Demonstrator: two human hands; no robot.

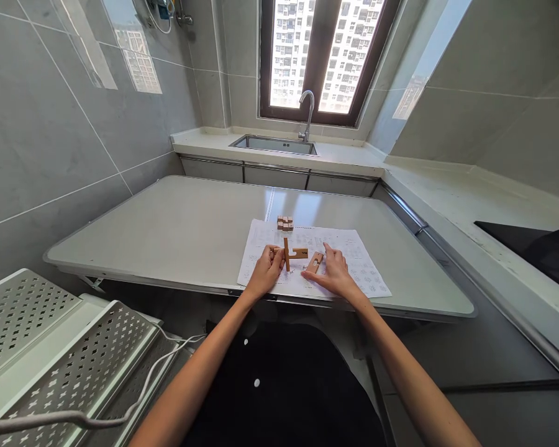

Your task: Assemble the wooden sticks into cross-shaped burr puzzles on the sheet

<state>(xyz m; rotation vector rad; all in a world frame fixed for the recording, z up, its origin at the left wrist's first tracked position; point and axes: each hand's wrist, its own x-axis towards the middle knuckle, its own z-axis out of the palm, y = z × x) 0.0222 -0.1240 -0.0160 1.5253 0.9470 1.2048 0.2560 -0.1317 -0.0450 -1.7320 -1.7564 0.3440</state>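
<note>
On the printed sheet (354,248) on the table (177,217), the left hand (266,268) pinches the crossed wooden pieces (292,253) upright, it seems to steady them, while the right hand (336,273) lies spread, its fingertips holding the notched wooden piece (313,262) flat just beside.

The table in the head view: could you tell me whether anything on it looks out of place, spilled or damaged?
Nothing stands out. The printed sheet lies flat on the table; the left hand holds crossed wooden pieces, the right hand touches a loose piece, none visibly broken.
</note>
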